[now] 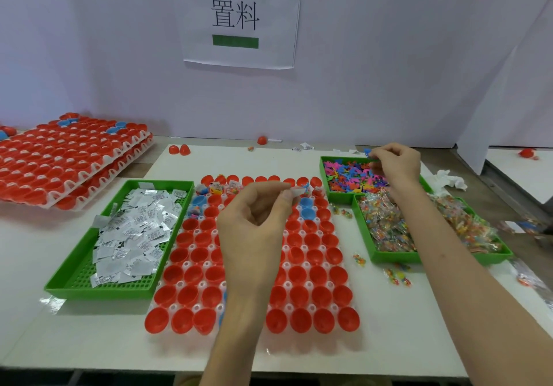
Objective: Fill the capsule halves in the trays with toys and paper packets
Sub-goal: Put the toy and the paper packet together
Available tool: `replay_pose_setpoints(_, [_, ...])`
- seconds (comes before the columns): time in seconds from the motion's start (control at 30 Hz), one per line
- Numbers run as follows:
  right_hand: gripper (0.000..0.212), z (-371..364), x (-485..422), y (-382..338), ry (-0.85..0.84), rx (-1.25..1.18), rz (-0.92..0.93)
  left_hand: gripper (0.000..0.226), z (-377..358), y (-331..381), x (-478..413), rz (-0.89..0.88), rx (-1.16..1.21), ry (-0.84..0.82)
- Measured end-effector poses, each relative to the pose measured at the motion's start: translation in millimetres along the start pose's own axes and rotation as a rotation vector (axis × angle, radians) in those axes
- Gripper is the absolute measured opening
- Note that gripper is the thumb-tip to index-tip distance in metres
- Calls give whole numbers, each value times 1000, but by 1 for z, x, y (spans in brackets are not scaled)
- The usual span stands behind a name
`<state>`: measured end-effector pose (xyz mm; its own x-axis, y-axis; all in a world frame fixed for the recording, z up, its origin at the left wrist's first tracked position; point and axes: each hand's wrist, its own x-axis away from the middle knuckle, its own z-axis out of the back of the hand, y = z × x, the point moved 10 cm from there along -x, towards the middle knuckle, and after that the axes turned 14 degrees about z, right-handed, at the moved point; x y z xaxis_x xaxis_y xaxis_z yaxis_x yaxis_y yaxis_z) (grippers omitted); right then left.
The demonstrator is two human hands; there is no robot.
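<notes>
Fingers: left hand (pixel 254 221) pinches paper packet (pixel 296 192), right hand (pixel 396 164) pinches toy (pixel 367 151); white table (pixel 389 326)

The red egg-shaped plastic capsule halves (pixel 318 274) were smooth and glossy, catching bright highlights, and sat in a milky, translucent white plastic tray (pixel 312 308) with a soft sheen. The green rectangular plastic tray (pixel 95 293) on the left had a perforated floor and a semi-gloss finish; the small white paper packets (pixel 134 230) in it looked matt, a few glinting like silver foil. The tiny multicoloured plastic toy figures (pixel 353 174) looked matt. The clear crinkled film bags (pixel 386 227) beside them shone. The white table top (pixel 389 340) was smooth and faintly reflective.
</notes>
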<state>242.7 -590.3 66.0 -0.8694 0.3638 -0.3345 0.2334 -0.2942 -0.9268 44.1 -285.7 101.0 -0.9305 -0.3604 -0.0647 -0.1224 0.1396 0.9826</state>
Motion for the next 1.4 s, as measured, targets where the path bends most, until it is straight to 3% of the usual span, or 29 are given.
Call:
replay_pose_setpoints(0.17, [14, -5, 72, -60, -131, -524, 25, 12, 2, -18, 5, 181, 233, -4])
replay_pose_setpoints(0.3, [9, 4, 150, -109, -243, -623, 160, 15, 2, -25, 16, 223, 255, 28])
replay_pose_setpoints(0.43, [17, 8, 197, -139, -293, -462, 282, 17, -1, -22, 28, 207, 233, -12])
replay_pose_setpoints(0.6, [13, -3, 214, -145, -368, -264, 367, 18, -3, -13, 38, 170, 209, -70])
replay_pose_setpoints(0.93, [14, -4, 221, -139, -335, -191, 452, 27, -3, -13, 48, 152, 26, -238])
replay_pose_setpoints(1.03, [5, 8, 198, -117, -275, -92, 439, 26, 8, -18, 45, 181, 76, -186])
replay_pose_setpoints(1.13, [10, 39, 144, -68, -169, 329, 353, 27, 20, -22, 41, 209, 111, -154])
replay_pose_setpoints(1.2, [11, 46, 115, -24, -286, 569, 185, 26, 21, -22, 39, 223, 129, -160])
replay_pose_setpoints(1.3, [18, 38, 103, 24, -502, 718, 45, 27, 20, -18, 37, 217, 135, -162])
replay_pose_setpoints(1.4, [11, 38, 98, 27, -440, 712, 76, 26, 18, -15, 36, 200, 131, -174])
